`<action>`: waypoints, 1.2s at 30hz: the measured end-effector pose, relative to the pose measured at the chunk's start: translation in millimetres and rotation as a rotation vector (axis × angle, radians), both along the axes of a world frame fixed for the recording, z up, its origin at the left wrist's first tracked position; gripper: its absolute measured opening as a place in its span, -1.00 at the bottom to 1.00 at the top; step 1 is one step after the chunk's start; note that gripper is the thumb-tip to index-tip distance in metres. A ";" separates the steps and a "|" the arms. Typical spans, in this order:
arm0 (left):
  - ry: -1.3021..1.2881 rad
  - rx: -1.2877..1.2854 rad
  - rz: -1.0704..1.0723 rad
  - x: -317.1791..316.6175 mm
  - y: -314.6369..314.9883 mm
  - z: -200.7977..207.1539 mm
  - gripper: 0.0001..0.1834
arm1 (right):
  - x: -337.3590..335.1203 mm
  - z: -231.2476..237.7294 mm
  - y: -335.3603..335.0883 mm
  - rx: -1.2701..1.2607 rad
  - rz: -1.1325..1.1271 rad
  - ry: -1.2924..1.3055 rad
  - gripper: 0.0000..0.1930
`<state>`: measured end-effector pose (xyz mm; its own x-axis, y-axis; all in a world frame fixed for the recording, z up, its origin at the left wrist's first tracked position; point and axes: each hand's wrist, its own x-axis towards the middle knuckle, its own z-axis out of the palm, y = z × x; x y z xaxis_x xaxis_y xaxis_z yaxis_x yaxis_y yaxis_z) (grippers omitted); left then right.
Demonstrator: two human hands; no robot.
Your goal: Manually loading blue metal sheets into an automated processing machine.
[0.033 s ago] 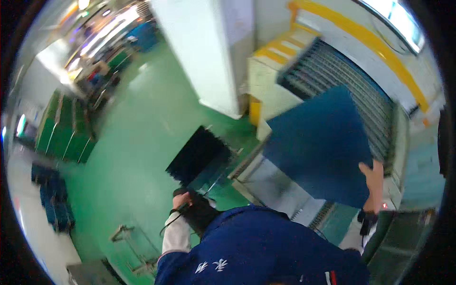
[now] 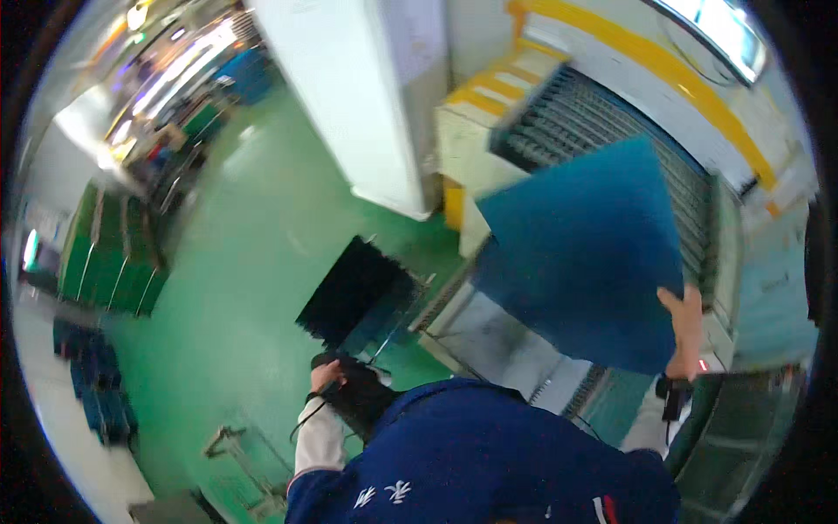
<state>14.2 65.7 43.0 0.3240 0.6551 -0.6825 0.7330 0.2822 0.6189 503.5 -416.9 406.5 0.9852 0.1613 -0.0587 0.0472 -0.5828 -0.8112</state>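
My right hand (image 2: 685, 327) grips the right edge of a large thin blue panel (image 2: 580, 253), its thumb on the face toward me. The panel hangs tilted above a roller conveyor (image 2: 602, 109) and a pale machine bed (image 2: 502, 323), hiding part of both. My left hand (image 2: 327, 377) is closed at a dark, rounded thing (image 2: 362, 397) close to my body. What that thing is, and whether my fingers hold it, I cannot make out.
A rack of dark panels (image 2: 358, 293) stands on the green floor, left of the machine. Beyond it rises a white pillar (image 2: 358, 105). Farther left are a green cabinet (image 2: 109, 253) and stacked blue bins (image 2: 96, 375). A metal frame (image 2: 244, 467) stands at lower left.
The blue panel has tipped slightly, its upper edge rising and its face looking lighter. My right hand still grips it. The surroundings have shifted a little leftward in view.
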 end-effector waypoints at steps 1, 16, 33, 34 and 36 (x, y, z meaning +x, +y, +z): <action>-0.074 0.476 -0.454 -7.3 -2.5 3.6 -0.70 | 10.9 -9.2 -9.2 0.126 -0.073 -0.008 -0.67; -0.216 -0.239 0.451 10.1 -5.8 11.5 -0.80 | 123.5 -144.2 -7.2 1.360 -0.164 0.470 -0.86; -0.193 -0.220 0.599 0.5 -28.4 28.8 -0.76 | 204.7 -128.6 46.4 0.996 -0.056 0.693 -0.59; -0.183 -0.221 0.591 2.3 -28.4 29.8 -0.75 | 204.6 -130.0 46.5 0.986 -0.057 0.680 -0.60; -0.162 -0.225 0.582 2.4 -29.9 33.0 -0.74 | 200.7 -130.9 47.7 0.964 -0.056 0.658 -0.61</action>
